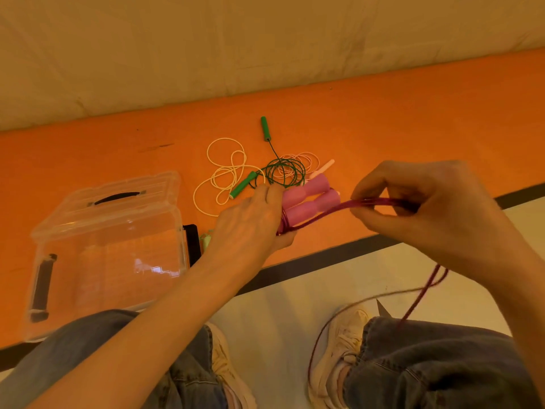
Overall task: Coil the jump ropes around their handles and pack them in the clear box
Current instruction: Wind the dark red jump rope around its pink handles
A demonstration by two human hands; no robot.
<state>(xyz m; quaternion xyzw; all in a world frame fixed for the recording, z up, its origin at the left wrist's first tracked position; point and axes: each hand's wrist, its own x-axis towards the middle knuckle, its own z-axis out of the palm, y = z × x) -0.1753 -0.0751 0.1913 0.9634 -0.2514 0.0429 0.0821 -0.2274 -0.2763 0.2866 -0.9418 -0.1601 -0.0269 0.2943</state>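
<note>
My left hand (253, 219) grips two pink handles (312, 199) side by side, with dark red rope (339, 208) wound round their near end. My right hand (413, 211) pinches several strands of that rope, stretched taut from the handles; the loose rest hangs down past my right knee. On the orange mat behind lie a green-handled rope (284, 172) in a loose coil, a cream rope (227, 172) spread in loops, and a pale pink rope (306, 162) with a light handle. The clear box (109, 249) stands at left with its lid open.
The orange mat (413, 128) ends in a black strip (324, 258) near my feet. A beige padded wall (265, 39) rises behind the mat. My knees in jeans and white shoes fill the bottom of the view. A small pale green thing (206, 239) peeks beside the box.
</note>
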